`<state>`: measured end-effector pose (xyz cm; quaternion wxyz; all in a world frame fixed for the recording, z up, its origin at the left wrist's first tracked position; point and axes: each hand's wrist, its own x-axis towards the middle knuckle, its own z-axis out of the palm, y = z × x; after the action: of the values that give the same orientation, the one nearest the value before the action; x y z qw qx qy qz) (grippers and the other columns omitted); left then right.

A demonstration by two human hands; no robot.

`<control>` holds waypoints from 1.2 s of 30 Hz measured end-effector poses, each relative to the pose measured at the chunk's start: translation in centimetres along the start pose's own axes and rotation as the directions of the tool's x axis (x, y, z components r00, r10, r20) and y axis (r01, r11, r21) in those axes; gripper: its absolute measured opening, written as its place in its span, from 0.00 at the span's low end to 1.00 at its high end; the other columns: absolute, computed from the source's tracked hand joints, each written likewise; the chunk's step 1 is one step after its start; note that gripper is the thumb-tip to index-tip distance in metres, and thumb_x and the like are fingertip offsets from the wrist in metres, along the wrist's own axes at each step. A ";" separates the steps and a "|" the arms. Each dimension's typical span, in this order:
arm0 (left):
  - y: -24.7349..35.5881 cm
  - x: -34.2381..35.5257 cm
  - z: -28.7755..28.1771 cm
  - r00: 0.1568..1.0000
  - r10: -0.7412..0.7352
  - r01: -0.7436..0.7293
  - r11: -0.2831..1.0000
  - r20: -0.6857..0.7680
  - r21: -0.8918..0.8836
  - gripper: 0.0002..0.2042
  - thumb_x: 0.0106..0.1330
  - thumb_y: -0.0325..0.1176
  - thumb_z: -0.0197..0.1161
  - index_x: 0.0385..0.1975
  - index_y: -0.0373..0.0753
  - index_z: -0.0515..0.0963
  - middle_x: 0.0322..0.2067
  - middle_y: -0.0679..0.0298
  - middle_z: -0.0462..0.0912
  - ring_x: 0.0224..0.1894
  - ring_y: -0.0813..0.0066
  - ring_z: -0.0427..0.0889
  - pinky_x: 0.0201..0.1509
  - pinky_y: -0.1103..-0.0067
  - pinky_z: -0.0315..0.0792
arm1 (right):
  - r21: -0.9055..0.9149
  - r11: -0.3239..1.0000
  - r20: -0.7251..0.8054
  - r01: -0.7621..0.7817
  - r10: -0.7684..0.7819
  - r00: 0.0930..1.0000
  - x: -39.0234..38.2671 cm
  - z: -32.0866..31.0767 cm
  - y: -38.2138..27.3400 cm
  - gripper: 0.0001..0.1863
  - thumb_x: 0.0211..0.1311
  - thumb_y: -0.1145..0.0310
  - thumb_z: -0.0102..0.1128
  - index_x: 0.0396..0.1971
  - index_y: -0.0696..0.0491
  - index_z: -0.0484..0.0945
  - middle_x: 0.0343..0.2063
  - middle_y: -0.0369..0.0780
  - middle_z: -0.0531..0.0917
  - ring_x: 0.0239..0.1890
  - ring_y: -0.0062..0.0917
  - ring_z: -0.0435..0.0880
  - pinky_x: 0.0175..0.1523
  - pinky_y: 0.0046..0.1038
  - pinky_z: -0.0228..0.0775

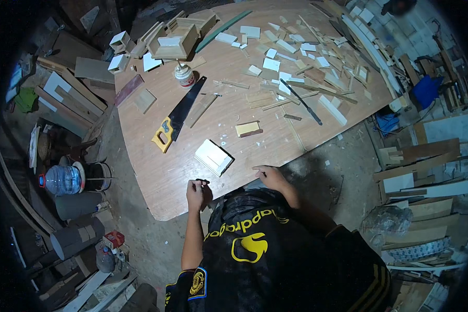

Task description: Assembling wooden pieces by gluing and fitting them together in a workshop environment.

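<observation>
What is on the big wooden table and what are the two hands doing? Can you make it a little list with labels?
place: cluttered wood workshop
table: large brown board, seen from above
left hand: at the near edge, pinching a small dark thing, too small to tell
right hand: resting on the near edge, seems empty
nearest thing: small white box
saw: black blade, yellow handle, lying flat
glue bottle: white, upright
far side: many wood scraps

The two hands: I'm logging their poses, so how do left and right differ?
The left hand is curled, pinching a small dark thing I cannot identify; the right hand looks empty, fingers resting on the board. The left sits nearer the body, the right farther out. Both lie at the near edge of the wooden board.
</observation>
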<state>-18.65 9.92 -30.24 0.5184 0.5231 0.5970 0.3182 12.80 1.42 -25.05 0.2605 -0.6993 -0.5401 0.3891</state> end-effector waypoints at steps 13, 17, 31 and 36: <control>5.8 3.2 1.2 0.991 -0.051 -0.071 0.593 0.125 0.802 0.71 0.27 0.65 0.75 0.70 0.39 0.36 0.71 0.47 0.34 0.71 0.40 0.37 0.66 0.41 0.36 | 0.029 0.997 -0.007 -0.067 0.068 0.998 -0.1 -1.8 0.6 0.16 0.61 0.73 0.53 0.49 0.52 0.78 0.39 0.47 0.83 0.40 0.34 0.83 0.47 0.29 0.73; 5.0 3.1 1.6 0.972 0.011 -0.205 0.527 0.235 0.825 0.71 0.29 0.70 0.69 0.69 0.33 0.38 0.70 0.45 0.36 0.70 0.36 0.36 0.63 0.36 0.32 | -0.001 1.000 -0.120 0.015 -0.015 0.993 -0.8 -2.1 1.5 0.15 0.61 0.75 0.52 0.48 0.53 0.77 0.41 0.48 0.82 0.42 0.36 0.83 0.49 0.30 0.73; 4.0 4.1 2.7 0.961 0.104 -0.269 0.555 0.255 0.787 0.71 0.28 0.71 0.69 0.69 0.34 0.39 0.70 0.49 0.40 0.70 0.36 0.35 0.64 0.37 0.31 | 0.070 0.982 -0.076 -0.175 0.180 0.981 -2.2 -2.7 0.1 0.17 0.60 0.77 0.51 0.49 0.52 0.77 0.35 0.45 0.84 0.37 0.32 0.84 0.46 0.27 0.73; 4.5 4.0 2.7 0.965 0.095 -0.255 0.563 0.244 0.786 0.68 0.31 0.68 0.70 0.69 0.35 0.40 0.69 0.47 0.41 0.70 0.37 0.35 0.64 0.37 0.31 | 0.028 0.998 -0.081 -0.051 0.054 0.995 -0.9 -2.4 0.7 0.17 0.60 0.77 0.50 0.49 0.54 0.77 0.34 0.45 0.84 0.36 0.31 0.83 0.45 0.27 0.73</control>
<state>-14.36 14.45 -27.93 0.2375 0.7841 0.5733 0.0131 15.12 0.52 -24.02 0.2813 -0.7251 -0.5053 0.3739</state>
